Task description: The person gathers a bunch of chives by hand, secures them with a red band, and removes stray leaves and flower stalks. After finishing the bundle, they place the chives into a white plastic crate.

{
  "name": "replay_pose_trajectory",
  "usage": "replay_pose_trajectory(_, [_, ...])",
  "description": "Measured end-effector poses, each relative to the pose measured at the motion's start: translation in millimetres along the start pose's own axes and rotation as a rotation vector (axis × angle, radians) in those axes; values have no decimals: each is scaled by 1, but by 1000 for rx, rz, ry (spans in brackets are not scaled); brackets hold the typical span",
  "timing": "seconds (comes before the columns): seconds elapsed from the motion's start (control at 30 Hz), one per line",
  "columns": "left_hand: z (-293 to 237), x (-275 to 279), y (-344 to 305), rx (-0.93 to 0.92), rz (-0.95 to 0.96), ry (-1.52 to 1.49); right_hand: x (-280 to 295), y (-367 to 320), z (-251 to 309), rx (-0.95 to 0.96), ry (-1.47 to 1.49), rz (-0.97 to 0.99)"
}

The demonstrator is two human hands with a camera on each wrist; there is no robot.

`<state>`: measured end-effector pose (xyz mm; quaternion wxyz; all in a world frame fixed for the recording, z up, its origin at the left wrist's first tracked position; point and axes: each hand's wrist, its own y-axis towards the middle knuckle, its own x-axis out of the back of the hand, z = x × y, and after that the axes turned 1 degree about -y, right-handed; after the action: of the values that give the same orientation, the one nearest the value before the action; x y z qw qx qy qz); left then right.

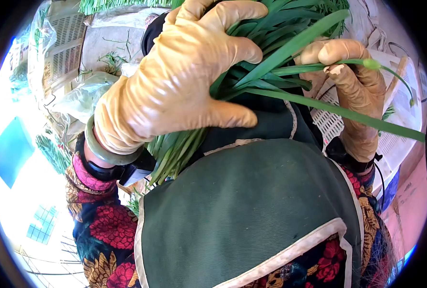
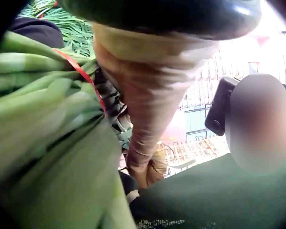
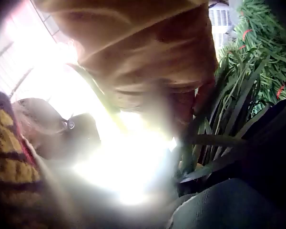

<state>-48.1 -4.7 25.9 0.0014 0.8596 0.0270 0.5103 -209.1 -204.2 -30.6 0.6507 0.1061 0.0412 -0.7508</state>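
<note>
My left hand, in a tan rubber glove, rests over a bunch of long flat green leaves, like garlic chives, with its fingers spread across them. In the left wrist view a red tie runs round the stalks of the bunch. At the bunch's right side, my gloved right hand pinches a thin green flower stalk with a pale bud on it, its fingers curled. Just below the pinch, a long single leaf sticks out to the right. The bunch lies against a dark green apron.
Light plastic crates stand left and right. A clear plastic bag lies near the left wrist. More green bundles with red ties show in the right wrist view. Loose green scraps litter the floor.
</note>
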Motion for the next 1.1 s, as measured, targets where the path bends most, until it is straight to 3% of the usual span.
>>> replay_pose_trajectory(0.2, [1, -6, 5, 38, -92, -105, -4, -4, -6, -438, 329, -195])
replay_pose_trajectory(0.3, [5, -7, 7, -21, -163, -107, 10, -8, -23, -407, 476, -110])
replay_pose_trajectory(0.43, [3, -6, 11, 88, -174, -209, 15, -3, -16, -508, 338, -96])
replay_pose_trajectory(0.53, [12, -16, 8, 72, -297, -364, 7, -1, -3, -427, 202, -100])
replay_pose_trajectory(0.63, [18, -12, 3, 31, -232, -270, 13, -2, -5, -209, 156, 53])
replay_pose_trajectory(0.73, [14, -8, 4, -42, -247, -216, -5, 8, 9, -359, 124, -27])
replay_pose_trajectory(0.87, [22, -13, -9, -28, -336, -28, -23, 8, 6, -412, 91, -74])
replay_pose_trajectory(0.97, [25, 9, -30, 12, -199, 242, -20, 3, 11, -332, -21, -51])
replay_pose_trajectory(1.1, [-21, 13, -48, 259, -128, 96, -15, -5, 16, -86, -183, 54])
